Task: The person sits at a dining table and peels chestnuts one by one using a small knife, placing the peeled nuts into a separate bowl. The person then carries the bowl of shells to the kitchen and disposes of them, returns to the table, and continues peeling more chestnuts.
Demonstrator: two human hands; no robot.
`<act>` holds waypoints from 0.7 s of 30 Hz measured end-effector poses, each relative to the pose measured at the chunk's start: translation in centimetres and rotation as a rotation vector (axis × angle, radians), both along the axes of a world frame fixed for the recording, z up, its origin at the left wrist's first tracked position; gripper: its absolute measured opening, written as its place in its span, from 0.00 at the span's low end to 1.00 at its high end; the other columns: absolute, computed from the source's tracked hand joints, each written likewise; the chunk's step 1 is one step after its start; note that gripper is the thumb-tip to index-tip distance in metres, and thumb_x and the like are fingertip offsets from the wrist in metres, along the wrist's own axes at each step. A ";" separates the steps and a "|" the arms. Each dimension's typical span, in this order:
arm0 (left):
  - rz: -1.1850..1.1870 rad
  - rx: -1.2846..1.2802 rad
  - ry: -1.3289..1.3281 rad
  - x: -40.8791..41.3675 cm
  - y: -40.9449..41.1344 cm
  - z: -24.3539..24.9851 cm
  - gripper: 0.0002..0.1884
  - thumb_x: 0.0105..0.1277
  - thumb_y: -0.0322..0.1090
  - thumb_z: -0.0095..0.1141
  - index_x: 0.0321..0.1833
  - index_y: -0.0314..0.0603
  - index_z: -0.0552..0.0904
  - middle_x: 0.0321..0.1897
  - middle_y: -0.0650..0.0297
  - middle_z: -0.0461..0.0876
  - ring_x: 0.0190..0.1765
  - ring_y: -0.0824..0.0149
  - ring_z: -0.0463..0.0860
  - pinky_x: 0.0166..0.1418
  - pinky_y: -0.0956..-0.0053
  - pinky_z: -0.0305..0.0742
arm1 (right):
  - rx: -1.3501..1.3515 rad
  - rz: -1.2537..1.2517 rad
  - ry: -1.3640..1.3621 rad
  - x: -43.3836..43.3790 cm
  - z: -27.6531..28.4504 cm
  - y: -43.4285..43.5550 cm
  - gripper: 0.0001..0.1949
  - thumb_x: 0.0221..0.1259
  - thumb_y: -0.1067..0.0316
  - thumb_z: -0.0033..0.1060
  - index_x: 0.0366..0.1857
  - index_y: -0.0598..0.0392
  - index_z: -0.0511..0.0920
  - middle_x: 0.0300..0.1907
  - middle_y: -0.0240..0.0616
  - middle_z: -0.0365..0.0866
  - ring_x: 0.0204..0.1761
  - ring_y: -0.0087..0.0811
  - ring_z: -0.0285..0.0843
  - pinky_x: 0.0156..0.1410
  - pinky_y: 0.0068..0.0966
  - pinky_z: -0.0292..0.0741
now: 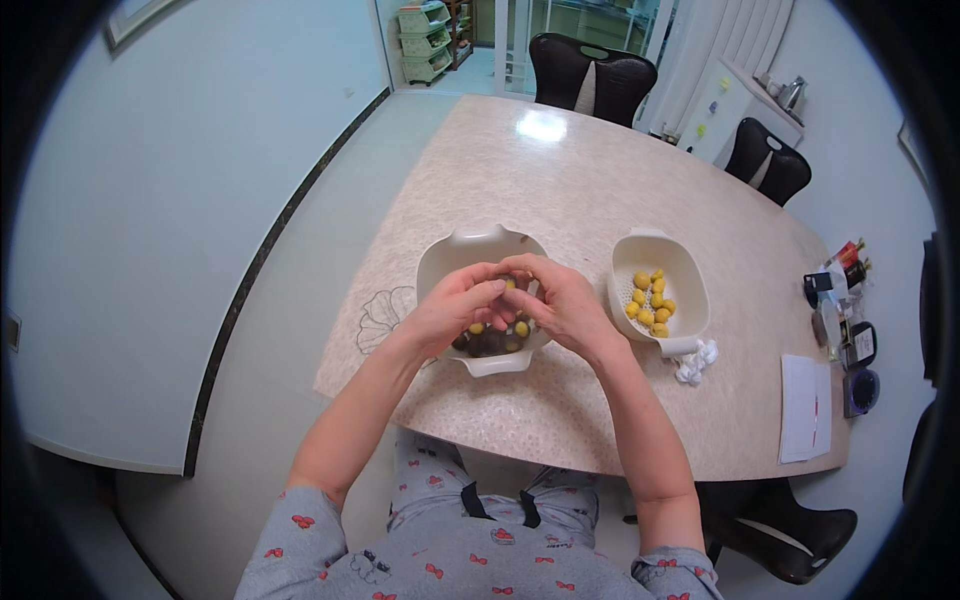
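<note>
My left hand (461,304) and my right hand (551,300) meet over a white plastic basin (480,244), their fingertips around a chestnut (510,284) whose yellow inside shows through its dark shell. Below them, in the near part of the basin, lie several dark brown chestnuts (491,343), some with yellow showing. To the right stands a smaller white colander (690,281), with a perforated bottom, holding several peeled yellow chestnuts (644,316). The fingers partly hide the held chestnut.
A crumpled white tissue (696,363) lies beside the colander. Papers (805,409) with a red pen rest at the table's right, near small containers and packets. Dark chairs (592,79) stand around the pale table (570,191), and a white wall (187,187) is at the left.
</note>
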State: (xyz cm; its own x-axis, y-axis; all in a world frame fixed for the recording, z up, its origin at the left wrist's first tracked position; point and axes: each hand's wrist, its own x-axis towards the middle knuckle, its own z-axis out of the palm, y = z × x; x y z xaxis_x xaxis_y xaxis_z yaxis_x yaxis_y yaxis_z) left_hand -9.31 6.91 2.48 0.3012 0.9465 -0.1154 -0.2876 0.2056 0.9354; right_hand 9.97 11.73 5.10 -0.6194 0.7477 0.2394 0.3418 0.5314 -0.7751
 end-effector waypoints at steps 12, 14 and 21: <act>0.015 -0.021 0.012 0.3 0.7 -0.3 0.18 0.74 0.28 0.48 0.63 0.29 0.73 0.50 0.57 0.81 0.45 0.71 0.85 0.49 0.77 0.84 | -0.117 0.007 -0.066 0.6 -0.1 0.0 0.15 0.67 0.66 0.63 0.56 0.49 0.79 0.42 0.38 0.87 0.32 0.29 0.81 0.41 0.27 0.78; 0.019 -0.021 0.094 0.1 0.8 0.0 0.17 0.72 0.28 0.49 0.62 0.30 0.74 0.49 0.58 0.81 0.44 0.71 0.85 0.49 0.78 0.84 | -0.030 0.054 -0.083 0.6 -0.1 -0.2 0.16 0.67 0.66 0.63 0.57 0.48 0.79 0.42 0.38 0.86 0.32 0.30 0.80 0.42 0.27 0.78; 0.018 -0.055 -0.007 -0.2 1.0 0.1 0.18 0.67 0.27 0.55 0.59 0.32 0.76 0.51 0.58 0.80 0.47 0.70 0.84 0.51 0.76 0.84 | -0.177 0.044 0.041 -0.2 -0.3 0.0 0.16 0.67 0.69 0.64 0.57 0.53 0.77 0.43 0.39 0.87 0.37 0.27 0.83 0.46 0.26 0.80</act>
State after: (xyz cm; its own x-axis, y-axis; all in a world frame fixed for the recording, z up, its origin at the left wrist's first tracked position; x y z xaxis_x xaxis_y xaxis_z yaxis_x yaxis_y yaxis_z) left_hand -9.56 7.94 2.58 0.2854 0.9440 -0.1656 -0.2978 0.2516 0.9209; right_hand 9.76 11.78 4.79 -0.6451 0.7525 0.1324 0.2875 0.3996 -0.8705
